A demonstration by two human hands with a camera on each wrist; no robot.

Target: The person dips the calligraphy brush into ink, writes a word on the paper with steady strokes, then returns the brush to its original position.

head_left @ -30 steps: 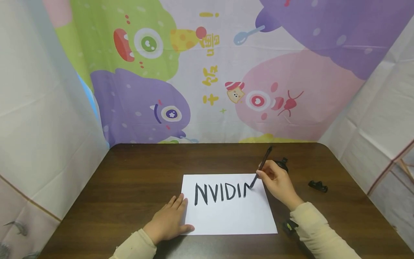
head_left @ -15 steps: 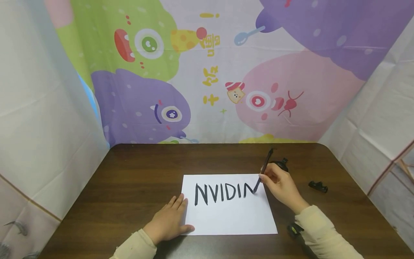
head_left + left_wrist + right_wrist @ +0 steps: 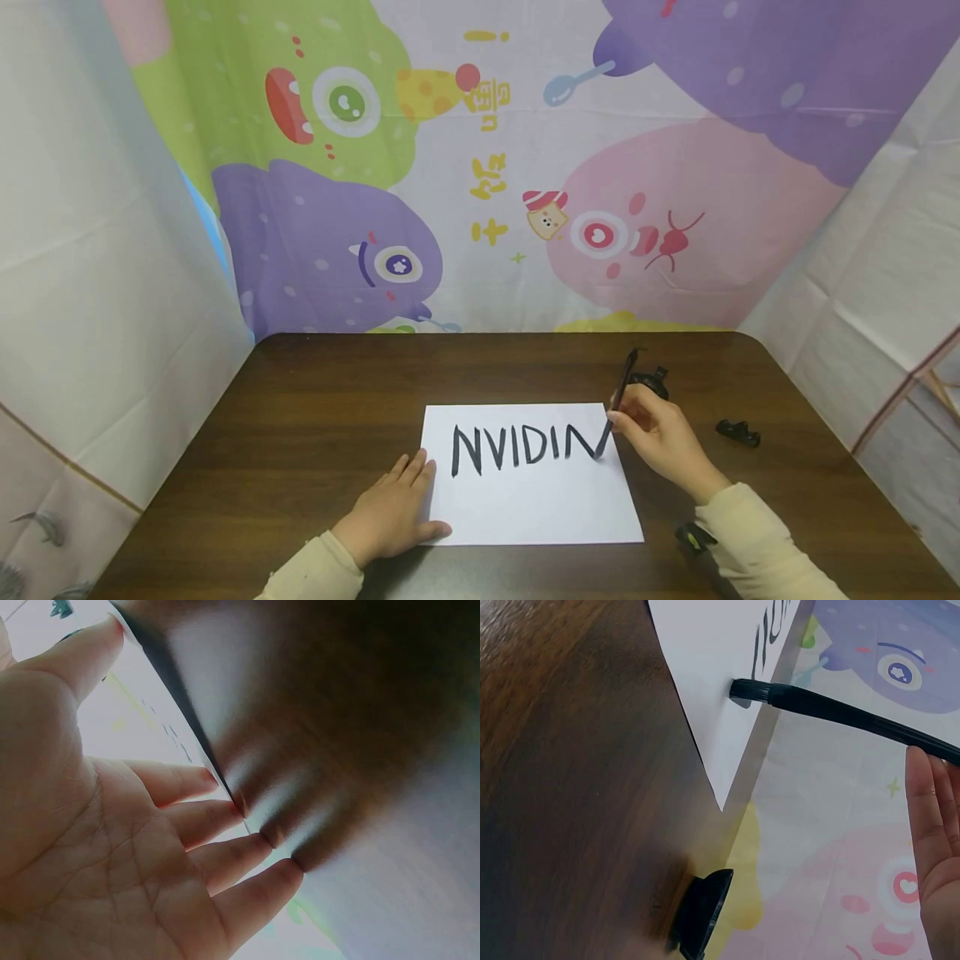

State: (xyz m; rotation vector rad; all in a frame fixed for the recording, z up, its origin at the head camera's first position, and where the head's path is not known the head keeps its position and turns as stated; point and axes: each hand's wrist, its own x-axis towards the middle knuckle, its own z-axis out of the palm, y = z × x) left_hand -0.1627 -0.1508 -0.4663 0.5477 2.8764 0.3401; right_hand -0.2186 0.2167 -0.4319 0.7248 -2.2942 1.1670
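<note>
In the head view my right hand (image 3: 663, 433) pinches a slim black brush (image 3: 624, 385) between thumb and fingers. The right wrist view shows the bristles (image 3: 750, 690) touching the white paper (image 3: 532, 512) near its right edge. Black brushed letters (image 3: 495, 448) run across the upper half of the sheet, ending in a slanted stroke under the brush tip. My left hand (image 3: 392, 507) rests at the paper's left edge, fingers extended and thumb over the lower left corner. Seen from the left wrist, its fingertips (image 3: 281, 877) touch the dark table.
Just behind my right hand stands a small black dish (image 3: 652, 382), partly hidden by that hand. A black notched rest (image 3: 738, 432) lies farther right on the brown wooden table (image 3: 300, 417). Behind the table hangs a printed cartoon curtain (image 3: 480, 292).
My right hand has moved right and toward me with the brush, lengthening the last slanted stroke down and to the right. The left hand and paper stay put.
</note>
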